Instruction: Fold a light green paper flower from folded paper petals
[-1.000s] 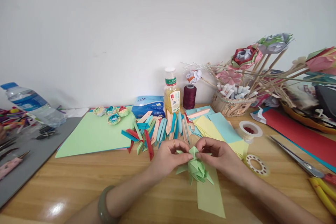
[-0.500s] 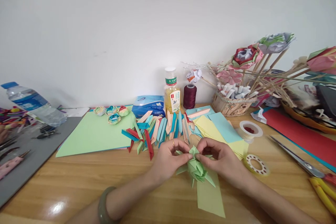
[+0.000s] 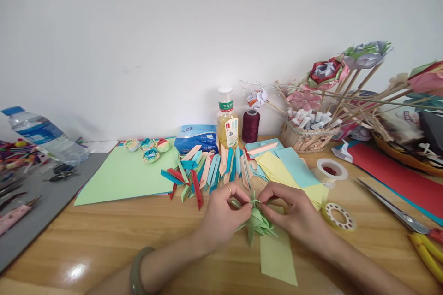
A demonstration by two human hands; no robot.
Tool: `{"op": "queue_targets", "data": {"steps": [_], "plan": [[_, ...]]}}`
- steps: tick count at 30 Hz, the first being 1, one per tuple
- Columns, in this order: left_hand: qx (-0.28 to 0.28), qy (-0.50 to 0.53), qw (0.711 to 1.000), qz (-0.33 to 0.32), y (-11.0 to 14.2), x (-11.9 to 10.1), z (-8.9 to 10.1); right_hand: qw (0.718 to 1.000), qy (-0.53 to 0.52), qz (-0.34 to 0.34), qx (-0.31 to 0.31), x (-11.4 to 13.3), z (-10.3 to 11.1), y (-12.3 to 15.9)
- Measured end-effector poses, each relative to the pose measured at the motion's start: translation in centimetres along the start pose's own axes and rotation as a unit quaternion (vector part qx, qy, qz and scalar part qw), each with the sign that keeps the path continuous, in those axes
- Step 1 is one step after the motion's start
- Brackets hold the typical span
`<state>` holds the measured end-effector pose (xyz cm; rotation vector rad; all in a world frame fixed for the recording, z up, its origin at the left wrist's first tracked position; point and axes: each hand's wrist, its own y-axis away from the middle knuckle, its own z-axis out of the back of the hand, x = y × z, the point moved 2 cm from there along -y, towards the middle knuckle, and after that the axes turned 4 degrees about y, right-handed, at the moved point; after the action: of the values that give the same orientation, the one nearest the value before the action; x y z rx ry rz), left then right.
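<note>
A light green folded paper flower (image 3: 260, 224) with pointed petals is held between my two hands, just above the table. My left hand (image 3: 226, 215), a ring on one finger, pinches a petal at the flower's upper left side. On the other side, my right hand (image 3: 290, 207) pinches the same upper part with thumb and forefinger. The fingertips almost meet there and hide part of the petal. Beneath the flower lies a yellow-green paper strip (image 3: 278, 260). Just behind my hands are several folded paper pieces (image 3: 213, 170) in blue, red, peach and green.
Right of my hands lie a tape roll (image 3: 338, 216), a ribbon spool (image 3: 331, 171) and scissors (image 3: 403, 216). A drink bottle (image 3: 227, 122), a thread spool (image 3: 250, 126) and a basket (image 3: 306, 138) stand by the wall. Green sheets (image 3: 121, 177) lie left.
My fingertips have drawn the flower's upper petal into a narrower shape. The flower has tilted slightly, and its lower right petal no longer shows over the paper strip.
</note>
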<state>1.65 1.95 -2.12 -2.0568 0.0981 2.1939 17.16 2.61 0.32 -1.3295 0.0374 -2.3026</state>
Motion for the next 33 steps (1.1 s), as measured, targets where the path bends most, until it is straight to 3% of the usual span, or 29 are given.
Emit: {"op": "queue_targets", "data": {"steps": [5,10,14,17,20,25,28,31,33], "plan": [[-0.012,-0.077,0.995,-0.065,0.3,-0.5,-0.1,0.991,0.082,0.101,-0.040,0.3,0.2,0.4],[0.005,-0.112,0.989,-0.095,0.5,-0.9,-0.2,0.982,0.111,0.148,-0.035,0.2,0.1,0.5],[0.041,-0.058,0.996,-0.048,0.3,-1.2,0.2,0.979,0.116,0.166,-0.023,0.0,0.3,0.5],[0.079,0.082,0.993,0.040,-0.2,-1.4,0.6,0.977,0.093,0.187,-0.035,0.0,0.5,0.5],[0.107,0.106,0.987,0.048,-0.6,-1.5,0.6,0.972,0.088,0.213,-0.046,0.0,0.7,0.4],[0.079,0.029,0.995,-0.053,-0.6,-1.3,0.4,0.962,0.109,0.243,-0.061,0.2,1.1,0.1],[0.057,-0.026,0.990,-0.129,-0.2,-1.5,0.4,0.959,0.151,0.225,-0.088,0.7,1.7,0.1],[0.011,-0.091,0.963,-0.252,0.2,-2.1,0.6,0.956,0.170,0.183,-0.154,1.4,2.4,0.3],[-0.022,-0.150,0.932,-0.328,0.3,-2.5,0.7,0.961,0.161,0.157,-0.159,1.7,2.4,0.5]]}}
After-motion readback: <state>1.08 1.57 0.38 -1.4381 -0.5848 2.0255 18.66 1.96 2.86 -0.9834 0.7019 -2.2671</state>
